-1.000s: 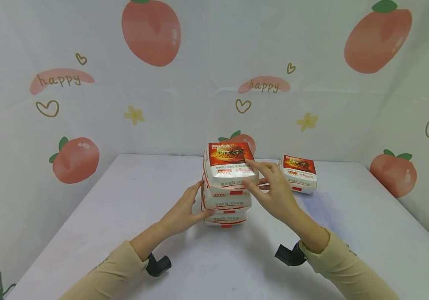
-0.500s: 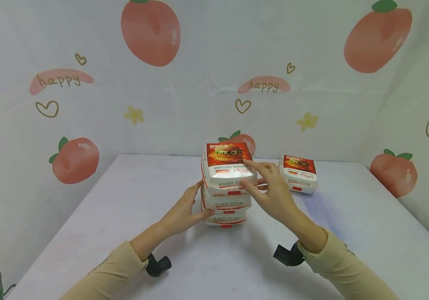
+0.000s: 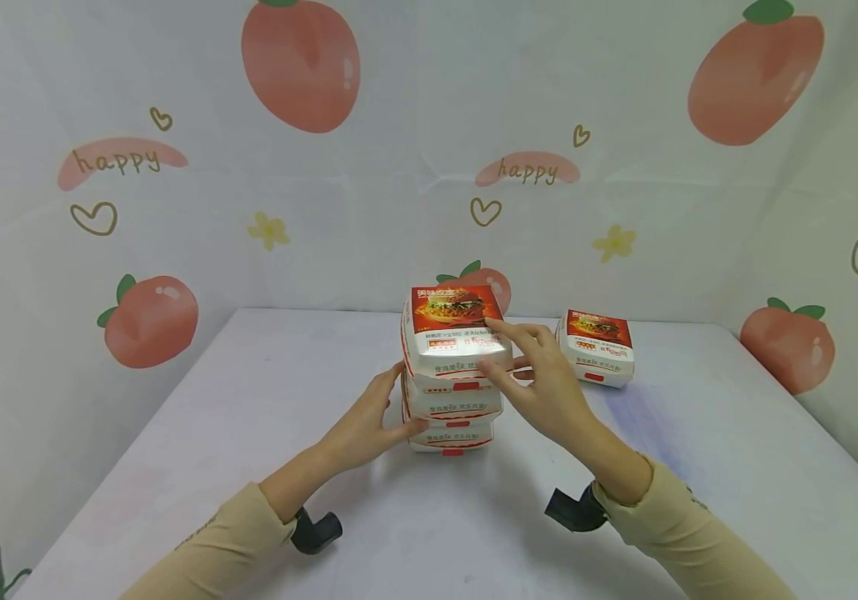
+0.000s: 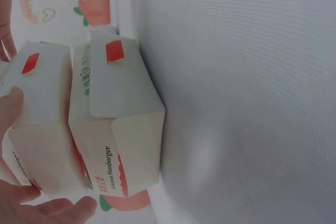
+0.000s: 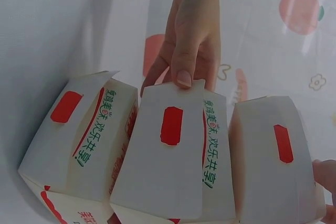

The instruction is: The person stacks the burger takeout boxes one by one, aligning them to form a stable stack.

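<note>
Three white paper burger boxes stand in a stack at the middle of the table. My left hand (image 3: 361, 425) grips the middle box (image 3: 453, 405), thumb at its front and fingers along its left side. Under it, the bottom box (image 3: 449, 438) rests on the tabletop. My right hand (image 3: 544, 387) holds the top box (image 3: 460, 346) by its right side, the thumb on the front edge and a finger over the lid. A burger picture covers that lid. In the right wrist view, red tabs show on all three fronts, and the top box (image 5: 265, 161) lies right against the middle one.
Another closed burger box (image 3: 597, 350) sits behind and right of the stack. Beyond the white table (image 3: 286, 358) hangs a backdrop (image 3: 398, 150) printed with peaches and hearts. A black wrist device (image 3: 316, 531) is worn on each arm.
The top box has slid slightly left over the stack, together with my right hand. My left hand, the middle box and the bottom box have stayed in place.
</note>
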`<state>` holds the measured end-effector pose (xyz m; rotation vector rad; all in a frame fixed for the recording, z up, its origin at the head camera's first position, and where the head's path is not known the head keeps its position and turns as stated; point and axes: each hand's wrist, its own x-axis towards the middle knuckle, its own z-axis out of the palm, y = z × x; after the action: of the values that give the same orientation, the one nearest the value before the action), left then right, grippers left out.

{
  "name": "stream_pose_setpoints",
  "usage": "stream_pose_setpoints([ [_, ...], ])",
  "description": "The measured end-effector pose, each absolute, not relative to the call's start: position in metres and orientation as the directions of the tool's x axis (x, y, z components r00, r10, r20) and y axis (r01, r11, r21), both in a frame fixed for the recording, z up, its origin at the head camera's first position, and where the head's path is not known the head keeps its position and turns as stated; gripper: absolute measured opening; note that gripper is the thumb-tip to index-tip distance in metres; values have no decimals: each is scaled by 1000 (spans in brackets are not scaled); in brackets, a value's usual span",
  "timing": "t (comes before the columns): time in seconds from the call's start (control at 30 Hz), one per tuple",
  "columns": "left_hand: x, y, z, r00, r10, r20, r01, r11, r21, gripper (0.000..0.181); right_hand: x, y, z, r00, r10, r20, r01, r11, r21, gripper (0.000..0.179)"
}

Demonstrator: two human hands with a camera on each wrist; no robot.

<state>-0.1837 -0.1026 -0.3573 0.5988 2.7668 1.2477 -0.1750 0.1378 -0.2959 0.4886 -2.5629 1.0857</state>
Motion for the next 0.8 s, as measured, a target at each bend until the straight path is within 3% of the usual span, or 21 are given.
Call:
stream_pose_setpoints([
  [0.8, -183, -102, -356, -915, 382, 132, 349, 584, 733, 90, -175, 138, -297, -888, -178, 425, -425, 672, -606, 56],
])
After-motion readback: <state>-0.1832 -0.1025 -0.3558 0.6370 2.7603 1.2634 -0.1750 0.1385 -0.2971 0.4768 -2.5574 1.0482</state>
